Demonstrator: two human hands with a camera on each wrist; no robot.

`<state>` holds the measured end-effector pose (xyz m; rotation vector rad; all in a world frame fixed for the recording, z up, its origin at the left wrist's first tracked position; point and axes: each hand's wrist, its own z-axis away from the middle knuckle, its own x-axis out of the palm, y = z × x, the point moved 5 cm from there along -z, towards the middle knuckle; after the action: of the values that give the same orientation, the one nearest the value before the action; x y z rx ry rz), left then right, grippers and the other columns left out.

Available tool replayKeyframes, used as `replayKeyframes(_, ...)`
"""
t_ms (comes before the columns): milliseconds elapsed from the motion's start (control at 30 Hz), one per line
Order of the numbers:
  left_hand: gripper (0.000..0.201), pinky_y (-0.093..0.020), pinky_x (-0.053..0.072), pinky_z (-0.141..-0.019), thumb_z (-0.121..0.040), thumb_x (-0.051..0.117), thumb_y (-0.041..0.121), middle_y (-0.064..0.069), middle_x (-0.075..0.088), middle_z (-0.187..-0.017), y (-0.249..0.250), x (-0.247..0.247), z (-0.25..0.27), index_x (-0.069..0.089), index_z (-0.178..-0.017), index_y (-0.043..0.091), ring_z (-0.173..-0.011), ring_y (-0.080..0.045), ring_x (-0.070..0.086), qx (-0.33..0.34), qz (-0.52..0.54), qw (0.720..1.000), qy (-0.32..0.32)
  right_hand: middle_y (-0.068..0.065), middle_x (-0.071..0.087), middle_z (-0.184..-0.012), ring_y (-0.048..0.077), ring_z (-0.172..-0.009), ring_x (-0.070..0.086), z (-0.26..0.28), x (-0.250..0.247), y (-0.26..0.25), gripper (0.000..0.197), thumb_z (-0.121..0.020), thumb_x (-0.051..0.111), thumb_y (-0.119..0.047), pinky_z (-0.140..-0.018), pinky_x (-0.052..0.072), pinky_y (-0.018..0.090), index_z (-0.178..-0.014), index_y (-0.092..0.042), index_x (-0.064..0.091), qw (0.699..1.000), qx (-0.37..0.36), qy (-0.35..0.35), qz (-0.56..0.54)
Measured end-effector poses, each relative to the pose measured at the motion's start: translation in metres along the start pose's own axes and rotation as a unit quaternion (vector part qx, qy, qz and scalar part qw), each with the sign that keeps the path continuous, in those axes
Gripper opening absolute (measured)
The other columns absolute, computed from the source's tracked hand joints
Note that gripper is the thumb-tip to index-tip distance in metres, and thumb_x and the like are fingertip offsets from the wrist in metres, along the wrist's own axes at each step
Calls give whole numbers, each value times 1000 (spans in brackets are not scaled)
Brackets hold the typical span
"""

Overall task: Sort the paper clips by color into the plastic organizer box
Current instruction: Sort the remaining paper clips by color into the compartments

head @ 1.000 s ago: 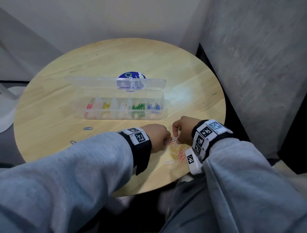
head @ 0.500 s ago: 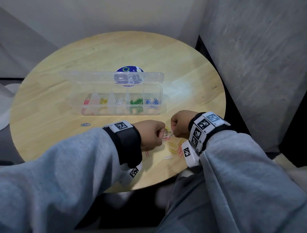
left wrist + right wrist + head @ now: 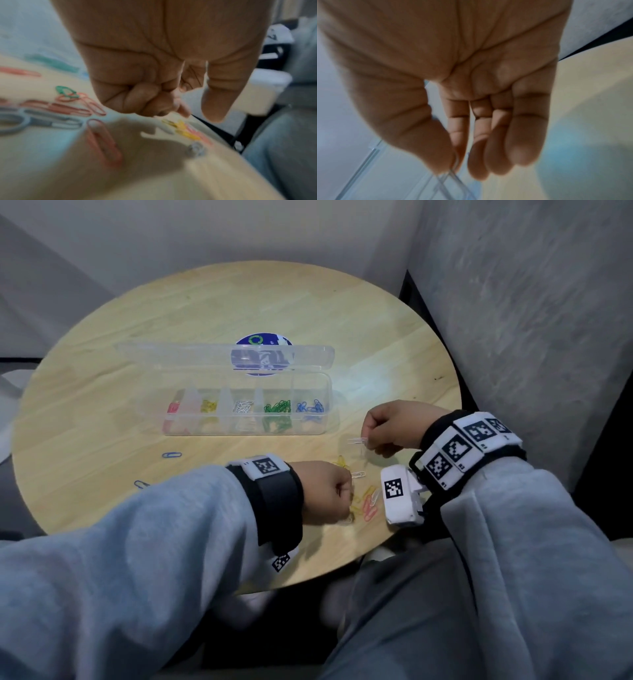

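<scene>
The clear organizer box (image 3: 246, 430) lies open mid-table, with red, yellow, white, green and blue clips in separate compartments. My right hand (image 3: 368, 441) hovers off the box's near right corner and pinches a white paper clip (image 3: 357, 441) between thumb and forefinger; the clip's wire (image 3: 448, 178) shows under the thumb. My left hand (image 3: 347, 481) is curled into a fist over the loose pile (image 3: 368, 503) of yellow, pink and white clips. A second white clip (image 3: 358, 474) sticks out at its knuckles, apparently pinched. The left wrist view is blurred and does not show it.
Two blue clips (image 3: 171, 455) (image 3: 140, 483) lie alone on the round wooden table (image 3: 308, 302), left of my left sleeve. The box's lid (image 3: 222, 356) stands open behind it. A grey wall rises close on the right. Pink and green clips (image 3: 68, 94) lie under my left wrist.
The hands, close together over one clump of clips before, have pulled apart. The right hand rose toward the box with a white clip; the left stayed over the pile.
</scene>
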<state>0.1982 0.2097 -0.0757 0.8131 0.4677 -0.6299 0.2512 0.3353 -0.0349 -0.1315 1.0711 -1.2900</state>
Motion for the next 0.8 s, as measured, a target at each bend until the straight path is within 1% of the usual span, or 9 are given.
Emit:
replayKeyframes(100, 19, -26, 42, -67, -74, 69, 30, 8, 55, -76, 6, 3, 0, 52, -81, 26, -74, -17, 53, 30, -150, 988, 26, 10, 55, -67, 17, -57, 53, 2, 2, -2, 24, -89, 44, 4, -55, 50, 22, -69, -8, 51, 992, -3, -20, -127)
replayKeyframes(233, 11, -27, 43, -73, -79, 68, 27, 2, 66, -93, 14, 7, -4, 63, -87, 21, -82, -17, 55, 61, -193, 979, 8, 15, 57, -70, 17, -49, 59, 6, 1, -6, 25, -90, 37, 6, -46, 52, 19, -69, -5, 46, 957, 7, -10, -289)
replayKeyframes(300, 11, -25, 43, -70, -80, 66, 26, 3, 66, -90, 14, 7, -5, 67, -90, 20, -79, -16, 54, 58, -202, 978, 7, 15, 60, -72, 16, -52, 62, 9, -1, -4, 25, -91, 35, 5, -50, 54, 20, -70, -3, 45, 936, 22, 10, -352)
replayKeyframes(367, 4, -21, 38, -60, -80, 66, 25, 7, 59, -75, 13, 4, -3, 64, -82, 23, -74, -15, 52, 49, -193, 980, 16, 12, 65, -65, 13, -50, 64, 15, -1, 1, 24, -90, 32, 4, -50, 54, 19, -73, 1, 48, 912, 44, 22, -406)
replayKeyframes(500, 19, -12, 35, -43, -78, 63, 11, 10, 50, -49, -1, -18, 6, 51, -65, 19, -44, -5, 47, 17, -1, 998, 64, 7, 66, -47, 9, -39, 63, 31, 3, 15, 24, -89, 33, 4, -41, 52, 16, -74, 5, 51, 867, 72, 53, -489)
replayKeyframes(567, 25, -9, 31, -36, -80, 57, -1, 6, 50, -42, -10, -30, 8, 46, -64, 14, -32, -6, 42, 6, 149, 986, 71, 10, 63, -48, 9, -36, 60, 41, 4, 21, 23, -91, 33, 4, -37, 49, 14, -72, 2, 47, 840, 82, 94, -528)
replayKeyframes(633, 25, -14, 32, -36, -84, 48, -6, -5, 53, -51, -19, -37, 7, 44, -69, 14, -38, -15, 42, -13, 267, 959, 91, 16, 55, -62, 15, -43, 57, 49, 6, 26, 22, -91, 30, 6, -36, 47, 14, -76, -1, 44, 811, 86, 127, -564)
replayKeyframes(700, 25, -16, 33, -38, -87, 39, -6, -9, 53, -60, -23, -39, 5, 46, -76, 16, -44, -18, 40, -37, 322, 940, 107, 13, 46, -69, 17, -54, 47, 56, 11, 29, 22, -90, 27, 7, -36, 46, 13, -78, -1, 44, 813, 90, 132, -560)
replayKeyframes(800, 29, -15, 29, -38, -87, 34, -6, -5, 47, -56, -18, -38, 6, 51, -79, 16, -43, -16, 36, -47, 305, 946, 101, 9, 45, -66, 13, -48, 46, 58, 23, 28, 20, -90, 36, 3, -36, 40, 13, -74, -4, 46, 849, 95, 120, -506)
